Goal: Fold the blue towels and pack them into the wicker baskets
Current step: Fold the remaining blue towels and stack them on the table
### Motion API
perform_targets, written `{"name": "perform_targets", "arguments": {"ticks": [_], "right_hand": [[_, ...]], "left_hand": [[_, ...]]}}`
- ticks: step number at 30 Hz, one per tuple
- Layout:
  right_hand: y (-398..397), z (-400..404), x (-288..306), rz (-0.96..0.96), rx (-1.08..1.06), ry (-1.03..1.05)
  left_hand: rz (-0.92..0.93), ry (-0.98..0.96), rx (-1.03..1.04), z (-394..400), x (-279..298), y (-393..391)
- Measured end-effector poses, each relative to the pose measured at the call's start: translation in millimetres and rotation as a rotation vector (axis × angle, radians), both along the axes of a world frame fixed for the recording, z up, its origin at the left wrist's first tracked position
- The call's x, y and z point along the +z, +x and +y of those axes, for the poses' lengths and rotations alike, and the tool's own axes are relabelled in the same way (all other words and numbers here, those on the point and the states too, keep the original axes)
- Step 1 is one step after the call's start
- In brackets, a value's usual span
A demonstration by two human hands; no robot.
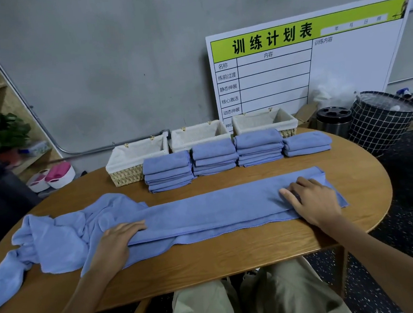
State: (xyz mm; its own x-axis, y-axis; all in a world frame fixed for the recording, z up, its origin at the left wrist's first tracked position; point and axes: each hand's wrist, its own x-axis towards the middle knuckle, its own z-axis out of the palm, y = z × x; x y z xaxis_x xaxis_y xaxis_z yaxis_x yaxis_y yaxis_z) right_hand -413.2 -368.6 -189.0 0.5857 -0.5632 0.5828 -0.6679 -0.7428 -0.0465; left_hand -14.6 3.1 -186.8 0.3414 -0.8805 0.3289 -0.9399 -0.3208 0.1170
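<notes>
Both hands flat, fingers straight, pressing the towel (205, 211) on the table (234, 261). Left hand (118, 241) sits at the strip's left end, where it meets the crumpled pile (55, 239); right hand (312, 202) sits near the right end. Neither pinches any cloth. The towel lies as a long narrow strip across the table front, its lower layer peeking out along the near edge.

Risks, judged:
- Layers are offset at the near hem — a cross-fold made from here would likely come out uneven.
- The pile hangs off the table's left edge; its weight could drag it to the floor, and the strip's left end with it if they overlap.
- The stacks (213, 158) stand just in front of the baskets (198, 134), so a reach across could topple them.

Counts: 3 baskets, all showing bare liner; 4 stacks of folded towels — the rightmost is shortest; 1 strip in hand; the pile's towel count I cannot tell
</notes>
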Motion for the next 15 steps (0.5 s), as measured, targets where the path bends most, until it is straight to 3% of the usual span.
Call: {"name": "perform_targets", "arguments": {"ticks": [5, 9, 11, 13, 15], "right_hand": [[-7, -1, 6, 0.021, -0.035, -0.011], [-31, -12, 9, 0.001, -0.059, 0.059], [-42, -20, 10, -0.034, -0.062, 0.140], [-48, -26, 9, -0.049, -0.059, 0.213], [-48, -28, 8, -0.058, -0.047, 0.254]], "left_hand": [[-0.052, 0.019, -0.178, 10, 9, 7], [0.035, 0.189, 0.020, -13, 25, -12], [-0.074, 0.367, 0.137, -47, 44, -37], [-0.065, 0.244, 0.047, -89, 53, -67], [0.111, 0.103, -0.085, -125, 52, -101]]}}
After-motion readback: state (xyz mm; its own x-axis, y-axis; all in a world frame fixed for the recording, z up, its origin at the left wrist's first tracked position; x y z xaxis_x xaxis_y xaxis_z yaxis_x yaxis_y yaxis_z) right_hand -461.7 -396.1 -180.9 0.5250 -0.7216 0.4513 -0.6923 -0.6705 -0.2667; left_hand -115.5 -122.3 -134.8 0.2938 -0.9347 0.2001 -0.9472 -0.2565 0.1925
